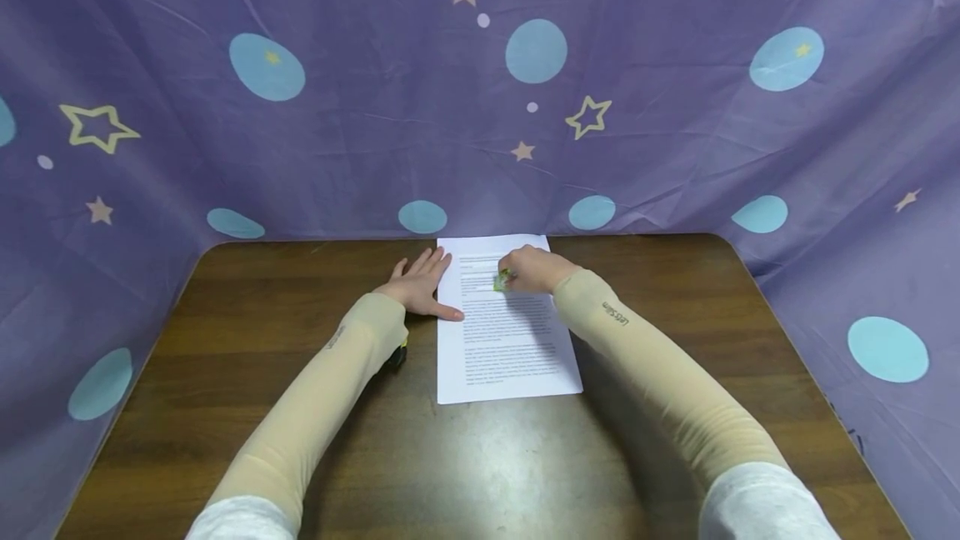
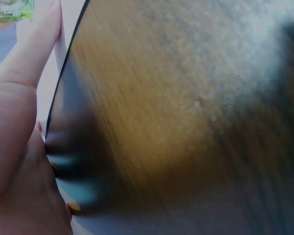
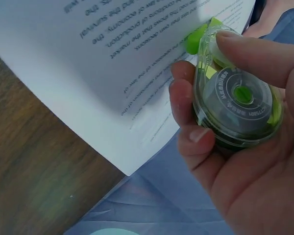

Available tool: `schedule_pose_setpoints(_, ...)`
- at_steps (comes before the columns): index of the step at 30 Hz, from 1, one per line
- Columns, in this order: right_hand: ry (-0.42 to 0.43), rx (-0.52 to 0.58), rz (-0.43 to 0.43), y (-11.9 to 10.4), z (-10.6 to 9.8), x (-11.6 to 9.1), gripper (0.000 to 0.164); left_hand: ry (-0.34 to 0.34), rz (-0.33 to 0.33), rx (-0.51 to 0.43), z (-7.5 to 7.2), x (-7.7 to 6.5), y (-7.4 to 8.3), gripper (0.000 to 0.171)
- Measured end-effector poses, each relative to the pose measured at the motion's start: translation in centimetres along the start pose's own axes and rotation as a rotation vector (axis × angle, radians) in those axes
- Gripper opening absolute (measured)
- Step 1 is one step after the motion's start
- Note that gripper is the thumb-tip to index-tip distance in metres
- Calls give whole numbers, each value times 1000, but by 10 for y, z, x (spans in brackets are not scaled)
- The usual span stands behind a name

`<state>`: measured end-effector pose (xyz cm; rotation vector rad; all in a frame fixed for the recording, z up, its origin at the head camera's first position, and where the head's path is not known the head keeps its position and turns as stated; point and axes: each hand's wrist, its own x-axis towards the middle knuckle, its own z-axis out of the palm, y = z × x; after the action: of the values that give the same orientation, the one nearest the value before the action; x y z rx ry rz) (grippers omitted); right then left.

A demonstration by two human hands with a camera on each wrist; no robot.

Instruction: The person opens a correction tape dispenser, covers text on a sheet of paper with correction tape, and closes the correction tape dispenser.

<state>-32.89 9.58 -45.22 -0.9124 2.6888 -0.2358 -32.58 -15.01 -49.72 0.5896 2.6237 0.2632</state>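
A printed sheet of paper (image 1: 510,348) lies on the wooden table, its far edge near the curtain. In my right hand (image 1: 531,269) I grip a clear and green correction tape dispenser (image 3: 240,95), thumb on one side and fingers curled round the other. Its green tip end (image 3: 198,39) is over the printed lines; whether it touches the paper I cannot tell. My left hand (image 1: 426,283) is spread flat at the paper's left edge, with the thumb on the sheet. Part of the dispenser (image 2: 10,10) shows in the left wrist view's top corner.
A small black and yellow object (image 1: 397,354) sits on the table beside my left wrist, partly hidden by the sleeve. The brown wooden table (image 1: 247,340) meets a purple curtain (image 1: 360,140) with stars and dots behind it and at both sides.
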Motion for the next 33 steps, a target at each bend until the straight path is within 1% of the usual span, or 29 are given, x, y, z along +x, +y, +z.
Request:
schedule_pose_setpoints(5, 5, 14, -31, 1, 1, -1, 5, 9, 12, 12, -4, -5, 4, 121)
schedule_pose_setpoints(9, -10, -22, -18, -1, 2, -1, 8, 15, 15, 25, -7, -8, 8, 120)
schedule_pose_setpoints(12, -19, -53, -16, -2, 4, -1, 6, 12, 15, 28, -8, -9, 9, 120)
schedule_pose_setpoints(17, 4, -78, -25, -4, 6, -1, 5, 10, 15, 30, -9, -10, 9, 120)
schedule_pose_setpoints(20, 15, -77, -23, -4, 6, -1, 5, 14, 13, 25, -9, -11, 10, 119)
schedule_pose_setpoints(23, 8, -76, -18, -4, 6, -1, 3, 16, 20, 3, -8, -10, 8, 120)
schedule_pose_setpoints(26, 0, -64, -12, -3, 6, -2, 4, 11, 21, 1, -6, -9, 7, 119)
schedule_pose_setpoints(28, 4, -54, -8, -2, 5, -2, 2, 5, 18, 3, -7, -9, 7, 119)
schedule_pose_setpoints(30, 12, -36, -7, -1, 5, -3, 5, 5, 6, 27, -8, -10, 10, 118)
schedule_pose_setpoints(33, 19, -17, -2, 2, 5, -5, 9, 9, 3, 38, -9, -10, 12, 118)
